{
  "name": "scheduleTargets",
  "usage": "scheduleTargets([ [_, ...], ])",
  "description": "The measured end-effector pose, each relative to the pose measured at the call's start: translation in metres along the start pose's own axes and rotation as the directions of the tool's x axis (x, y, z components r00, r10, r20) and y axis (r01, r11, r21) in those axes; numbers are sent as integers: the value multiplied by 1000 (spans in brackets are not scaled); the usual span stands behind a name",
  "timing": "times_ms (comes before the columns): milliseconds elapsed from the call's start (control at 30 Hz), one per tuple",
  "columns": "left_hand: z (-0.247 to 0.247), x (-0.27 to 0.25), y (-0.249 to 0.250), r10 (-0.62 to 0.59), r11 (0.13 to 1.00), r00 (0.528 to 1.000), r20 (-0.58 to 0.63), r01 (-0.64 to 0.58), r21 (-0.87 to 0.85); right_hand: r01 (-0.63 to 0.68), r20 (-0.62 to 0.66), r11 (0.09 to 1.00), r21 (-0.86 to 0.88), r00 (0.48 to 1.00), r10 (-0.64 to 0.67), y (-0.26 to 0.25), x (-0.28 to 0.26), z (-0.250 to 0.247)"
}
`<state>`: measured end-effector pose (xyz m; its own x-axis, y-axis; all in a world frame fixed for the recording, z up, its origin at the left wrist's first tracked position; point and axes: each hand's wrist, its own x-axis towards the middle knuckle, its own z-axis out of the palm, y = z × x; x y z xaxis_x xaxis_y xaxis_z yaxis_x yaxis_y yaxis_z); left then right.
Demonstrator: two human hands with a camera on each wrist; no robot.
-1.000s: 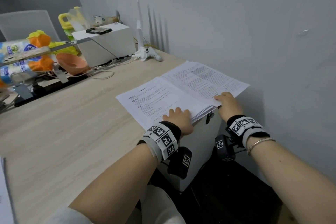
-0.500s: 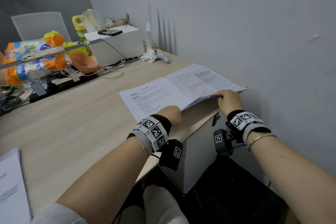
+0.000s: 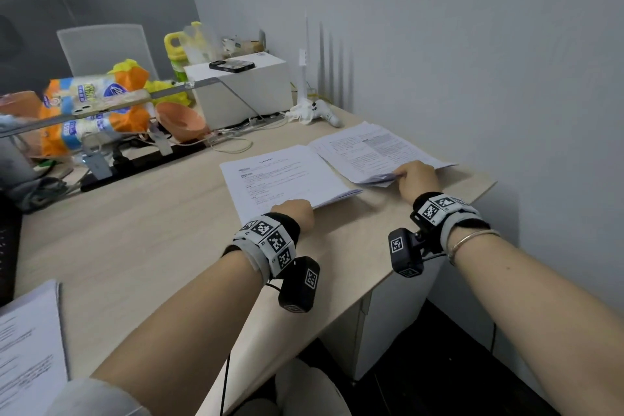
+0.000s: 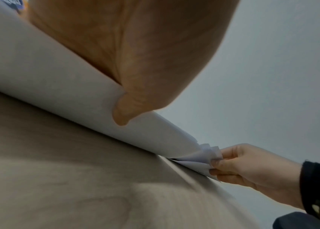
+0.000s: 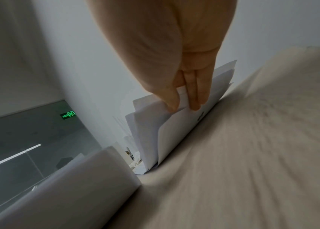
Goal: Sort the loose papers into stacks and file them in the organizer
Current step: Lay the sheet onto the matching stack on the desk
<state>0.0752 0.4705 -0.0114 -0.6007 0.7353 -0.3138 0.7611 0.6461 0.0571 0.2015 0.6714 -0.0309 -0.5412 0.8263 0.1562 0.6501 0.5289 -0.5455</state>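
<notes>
Two stacks of printed papers lie side by side on the wooden desk (image 3: 135, 240). My left hand (image 3: 297, 213) grips the near edge of the left stack (image 3: 280, 179), thumb under the sheets (image 4: 123, 114). My right hand (image 3: 417, 177) pinches the near corner of the right stack (image 3: 374, 149), lifting several fanned sheets (image 5: 167, 124) a little off the desk; this hand (image 4: 239, 162) also shows in the left wrist view. A third stack of papers (image 3: 27, 348) lies at the near left edge. No organizer is in view.
At the back stand a white box (image 3: 243, 91) with a phone (image 3: 231, 66) on it, an orange bowl (image 3: 180, 121), snack bags (image 3: 91, 111), cables and a white controller (image 3: 317, 111). The wall (image 3: 472, 78) runs along the right. A white cabinet (image 3: 388, 324) is under the desk.
Both stacks were slid away from the desk's near edge, further onto the desk, and the hands went with them. My right hand now lifts the corner sheets of the right stack.
</notes>
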Motion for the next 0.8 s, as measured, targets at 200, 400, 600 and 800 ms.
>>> scheduleTargets([
  [200,0,22,-11,1,999,1000,-29,-3,-51,-42,95,998,55,995,37,-11,17,12],
  [400,2,36,-6,-23,993,999,40,28,-113,-70,215,997,-40,974,77,-19,24,14],
  [600,9,33,0,-49,982,998,38,55,-179,-52,281,990,-130,956,87,-20,18,12],
  [800,2,14,1,-24,970,995,-96,-1,-244,-118,212,970,-214,963,164,-24,-3,0],
])
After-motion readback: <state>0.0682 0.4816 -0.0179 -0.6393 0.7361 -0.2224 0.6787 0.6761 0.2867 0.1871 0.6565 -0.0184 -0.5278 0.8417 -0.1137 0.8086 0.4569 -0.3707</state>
